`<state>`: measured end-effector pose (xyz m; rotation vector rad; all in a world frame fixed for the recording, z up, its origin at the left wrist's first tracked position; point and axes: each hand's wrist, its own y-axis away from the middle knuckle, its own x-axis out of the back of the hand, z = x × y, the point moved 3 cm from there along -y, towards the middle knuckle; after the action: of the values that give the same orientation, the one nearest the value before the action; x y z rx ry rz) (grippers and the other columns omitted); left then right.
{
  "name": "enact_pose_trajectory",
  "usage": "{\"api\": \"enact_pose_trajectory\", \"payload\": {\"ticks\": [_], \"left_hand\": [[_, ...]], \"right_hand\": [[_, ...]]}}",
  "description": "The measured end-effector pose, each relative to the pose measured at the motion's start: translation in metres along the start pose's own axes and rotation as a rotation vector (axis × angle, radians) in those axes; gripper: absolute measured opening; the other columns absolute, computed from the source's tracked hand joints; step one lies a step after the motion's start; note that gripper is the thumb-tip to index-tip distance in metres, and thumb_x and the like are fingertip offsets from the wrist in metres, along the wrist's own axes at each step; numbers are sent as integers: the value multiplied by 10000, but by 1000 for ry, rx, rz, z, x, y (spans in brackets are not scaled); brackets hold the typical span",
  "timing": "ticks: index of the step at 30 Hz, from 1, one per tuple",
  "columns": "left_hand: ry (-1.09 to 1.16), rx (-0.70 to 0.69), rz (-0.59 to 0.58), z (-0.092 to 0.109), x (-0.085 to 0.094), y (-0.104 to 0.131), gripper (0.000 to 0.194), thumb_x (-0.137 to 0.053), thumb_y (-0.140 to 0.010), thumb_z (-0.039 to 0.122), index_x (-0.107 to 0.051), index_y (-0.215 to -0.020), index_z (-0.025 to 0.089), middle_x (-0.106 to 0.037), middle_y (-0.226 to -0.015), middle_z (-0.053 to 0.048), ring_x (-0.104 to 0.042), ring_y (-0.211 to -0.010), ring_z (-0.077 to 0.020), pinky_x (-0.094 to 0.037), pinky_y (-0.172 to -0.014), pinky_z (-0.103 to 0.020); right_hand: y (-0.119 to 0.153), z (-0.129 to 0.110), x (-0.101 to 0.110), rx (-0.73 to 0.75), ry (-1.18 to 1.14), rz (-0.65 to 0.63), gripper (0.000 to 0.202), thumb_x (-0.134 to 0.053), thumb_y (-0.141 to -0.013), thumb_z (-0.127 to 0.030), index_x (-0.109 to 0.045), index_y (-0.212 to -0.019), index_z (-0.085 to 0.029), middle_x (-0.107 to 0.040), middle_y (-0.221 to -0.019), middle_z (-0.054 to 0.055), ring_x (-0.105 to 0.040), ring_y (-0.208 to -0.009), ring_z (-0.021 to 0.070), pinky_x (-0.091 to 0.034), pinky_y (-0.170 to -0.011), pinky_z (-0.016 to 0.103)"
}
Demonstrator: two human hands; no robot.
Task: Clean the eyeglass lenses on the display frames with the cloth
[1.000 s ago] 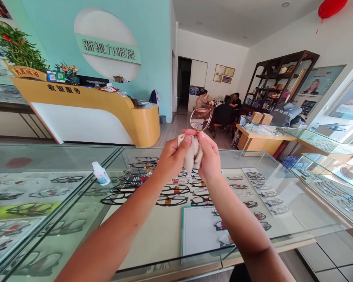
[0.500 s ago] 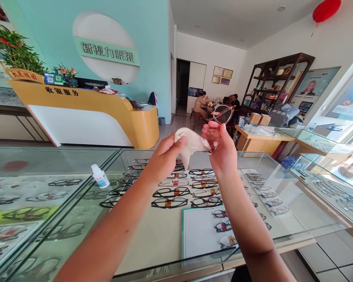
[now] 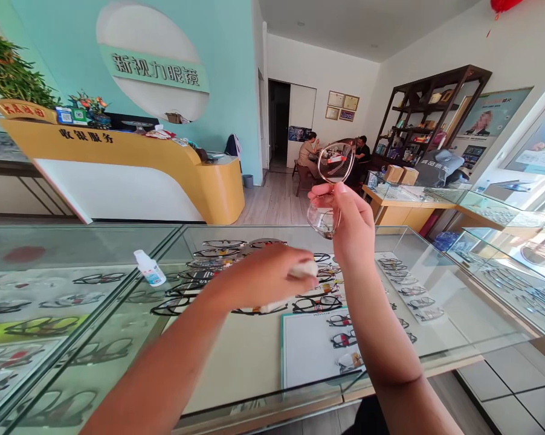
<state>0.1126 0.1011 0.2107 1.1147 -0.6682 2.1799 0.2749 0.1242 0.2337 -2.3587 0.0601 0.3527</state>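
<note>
Above the glass desk (image 3: 118,254) we raise clear-framed glasses (image 3: 330,187), our right hand (image 3: 351,226) grasping them at the bridge, while our left hand (image 3: 266,278) is clenched on a white cloth (image 3: 299,270) lower down.

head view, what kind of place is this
Most likely an optician's shop: glass display counters hold rows of spectacle frames, the right hand holds up a pair of glasses, and a yellow service desk stands behind.
</note>
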Motion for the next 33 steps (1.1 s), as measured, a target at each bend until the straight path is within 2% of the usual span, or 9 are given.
{"api": "enact_pose_trajectory", "payload": {"ticks": [4,10,12,15,20,24,27,30,33], "left_hand": [[-299,-87,-401,13,-76,-12,168,-719,-885,393,-733,-821,238,-755,-774,-39,-692,-723,-241,-383,-588,-311],[-439,-187,-534,8,-191,-27,171,-688,-925,286,-766,-790,217,-809,-804,-95,-775,-769,-302,-464,-569,-373],[-443,-190,-535,3,-210,-28,183,-663,-946,296,-797,-843,226,-830,-866,-110,-792,-796,-316,-487,-570,-399],[-449,-151,-483,-3,-216,-29,162,-740,-906,377,-829,-958,252,-819,-825,-112,-795,-773,-341,-491,-575,-429],[-438,-177,-301,13,-171,-16,258,-718,-937,341,-790,-1069,131,-819,-964,-174,-798,-902,-366,-592,-802,-479],[-381,-197,-176,40,-98,10,197,-691,-1003,338,-754,-1062,161,-812,-996,-126,-783,-996,-338,-563,-920,-452],[-321,-151,-48,48,-39,31,137,-719,-1011,356,-717,-978,224,-783,-904,-50,-752,-912,-281,-511,-803,-379],[-274,-111,195,42,7,46,203,-635,-1066,372,-677,-914,244,-717,-805,-5,-653,-717,-202,-432,-666,-341],[-248,-105,576,30,39,54,165,-625,-1073,402,-684,-1009,262,-709,-873,-12,-643,-756,-197,-467,-666,-338]], "right_hand": [[0,-4,0,3,43,-21,339,-688,-1031,-567,-866,-939,-294,-829,-1027,42,-743,-959,231,-608,-967,425],[1,2,-4,-35,27,-86,368,-702,-1020,-604,-865,-936,-285,-826,-1016,38,-735,-929,220,-610,-923,404],[1,4,-4,-44,16,-105,374,-707,-1018,-612,-868,-949,-281,-825,-1018,39,-731,-916,216,-605,-872,387],[0,4,-3,-57,14,-117,386,-698,-1022,-624,-862,-946,-284,-820,-996,38,-725,-895,213,-590,-829,375],[-1,0,-2,-81,3,-172,393,-665,-1043,-602,-836,-910,-273,-817,-943,33,-700,-837,198,-572,-854,369],[-1,-3,-1,-107,-12,-206,398,-666,-1040,-596,-816,-898,-255,-815,-920,37,-697,-821,195,-556,-847,355],[-1,-4,-3,-127,3,-250,405,-645,-1046,-574,-815,-883,-244,-813,-898,39,-697,-818,194,-546,-827,346],[0,-6,-6,-137,36,-293,404,-621,-1053,-538,-816,-864,-239,-805,-839,36,-689,-811,196,-536,-817,342],[1,-7,-8,-119,55,-329,413,-614,-1052,-528,-807,-830,-239,-784,-805,31,-666,-800,198,-525,-828,349]]}}
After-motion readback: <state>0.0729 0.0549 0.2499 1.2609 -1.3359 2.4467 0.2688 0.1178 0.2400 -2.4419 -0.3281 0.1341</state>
